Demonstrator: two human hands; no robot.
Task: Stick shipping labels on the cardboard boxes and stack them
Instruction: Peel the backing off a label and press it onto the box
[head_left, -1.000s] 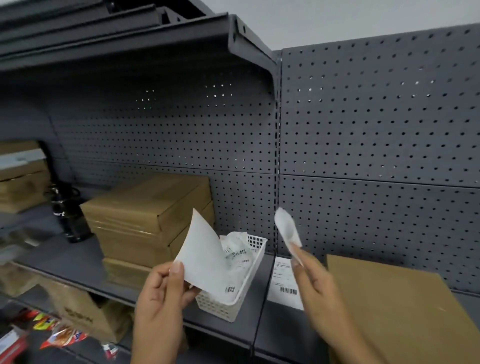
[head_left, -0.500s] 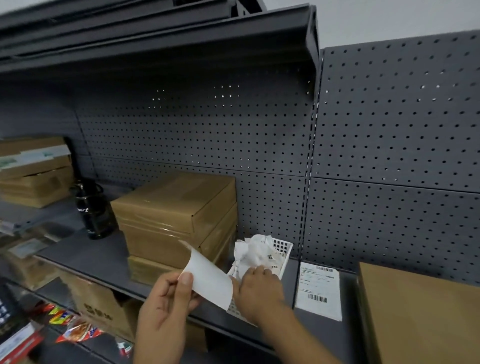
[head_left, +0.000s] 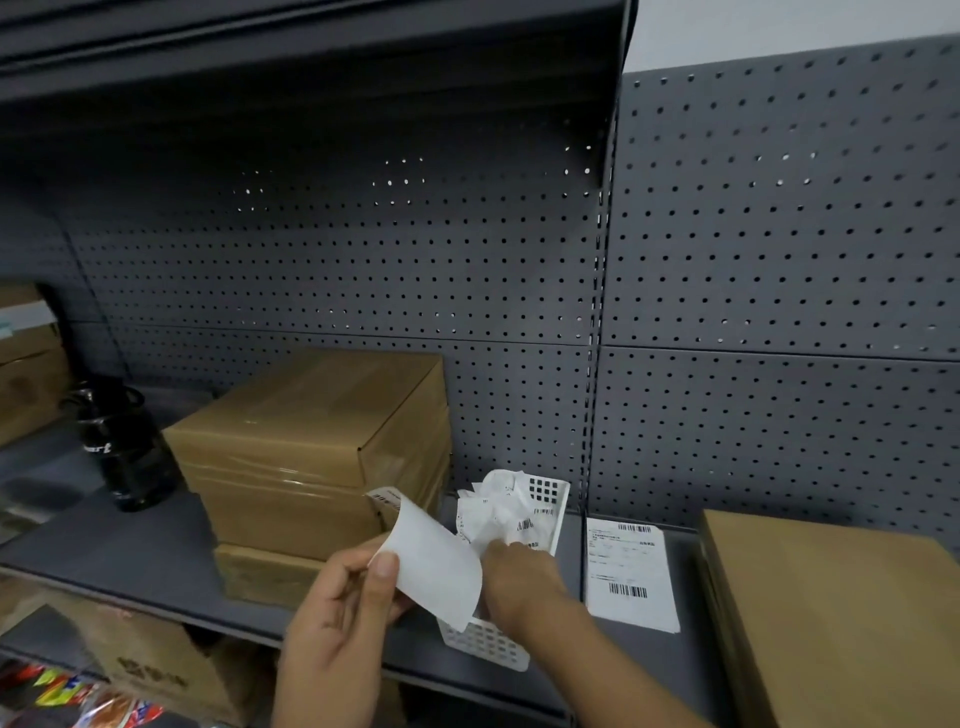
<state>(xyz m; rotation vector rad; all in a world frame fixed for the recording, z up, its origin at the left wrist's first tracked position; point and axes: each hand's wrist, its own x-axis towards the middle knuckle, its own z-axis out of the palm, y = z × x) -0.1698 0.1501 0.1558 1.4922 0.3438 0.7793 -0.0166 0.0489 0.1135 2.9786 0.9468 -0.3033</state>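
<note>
My left hand (head_left: 340, 618) pinches a curled white shipping label (head_left: 434, 561) by its lower left edge, held in front of a white plastic basket (head_left: 493, 642). My right hand (head_left: 519, 577) reaches into that basket, its fingers down among crumpled backing papers (head_left: 501, 506); the label hides part of them. A stack of three brown cardboard boxes (head_left: 317, 431) stands on the grey shelf (head_left: 130, 551) just left of the basket. Another label sheet (head_left: 628, 569) lies flat to the basket's right. A larger cardboard box (head_left: 836, 618) sits at the right edge.
A black bottle (head_left: 122, 441) stands left of the box stack. More cardboard boxes (head_left: 26, 358) sit at the far left. A perforated grey back panel (head_left: 779, 260) closes the rear, with a shelf overhead. Below are a printed carton (head_left: 150, 670) and colourful packets (head_left: 78, 701).
My right hand, which held a peeled backing strip up a second ago, has dropped into the basket and stays there. The left hand keeps the label, now lower. The view shifted left.
</note>
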